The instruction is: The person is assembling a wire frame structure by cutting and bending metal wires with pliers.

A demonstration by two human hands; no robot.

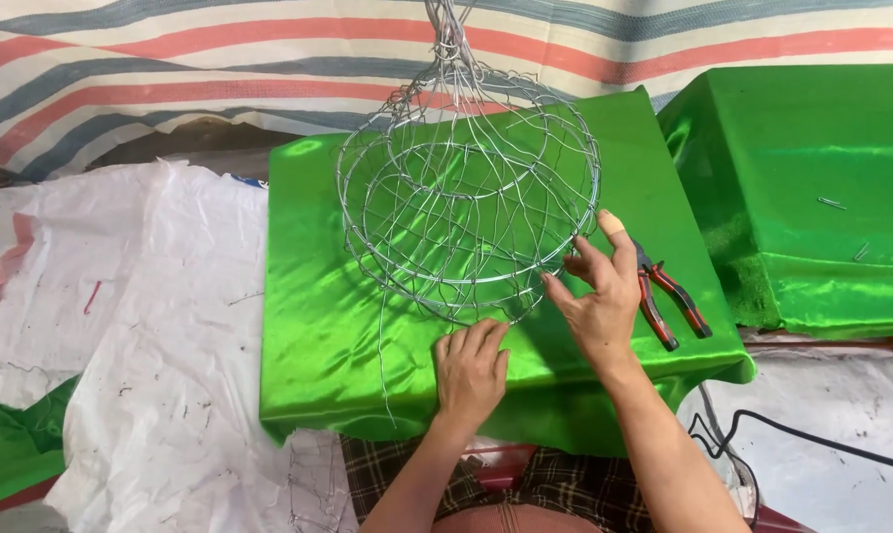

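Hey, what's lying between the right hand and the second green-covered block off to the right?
In the head view, red-handled pliers lie on the green cloth just beside the right hand, before the gap to the second green block.

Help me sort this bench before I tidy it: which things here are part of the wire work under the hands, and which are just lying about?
In use:
wire basket frame
left hand and right hand, both at its lower rim
green cloth-covered stand under it

Lying about:
red-handled pliers, beside the right hand
second green-covered stand
white plastic sheet
striped tarpaulin
black cable
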